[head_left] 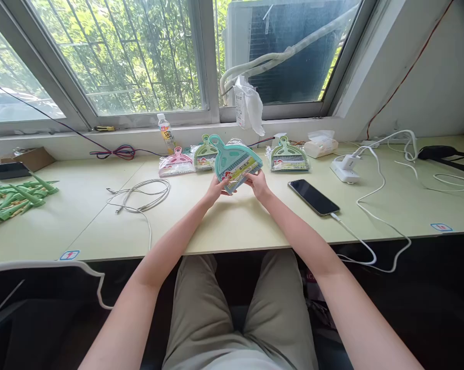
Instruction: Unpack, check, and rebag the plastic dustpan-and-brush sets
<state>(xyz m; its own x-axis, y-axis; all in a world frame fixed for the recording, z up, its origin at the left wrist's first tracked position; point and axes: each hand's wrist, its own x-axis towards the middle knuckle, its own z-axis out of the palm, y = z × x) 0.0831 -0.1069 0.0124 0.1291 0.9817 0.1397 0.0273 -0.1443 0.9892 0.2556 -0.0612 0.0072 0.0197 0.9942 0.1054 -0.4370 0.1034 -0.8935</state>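
Teal mini dustpan set [235,163] in clear wrap, tilted over desk [100,226], label facing head camera, seemingly for viewing. Left hand [215,189] and right hand [258,185] both grip its lower edge, closed on wrap; exact finger hold hard to see. Behind teal set: pink set [177,162], green set [205,154]. Right of it: second green set [288,155], phone [312,198] on charging cable [355,231].

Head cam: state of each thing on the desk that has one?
Teal dustpan set: packaged, held up off the desk
Left hand: gripping the set's lower edge
Right hand: gripping the set's lower edge
Pink dustpan set: packaged, lying on the desk
Green dustpan sets: packaged, on the desk
Smartphone: screen dark, cable plugged in
Water bottle: upright, capped
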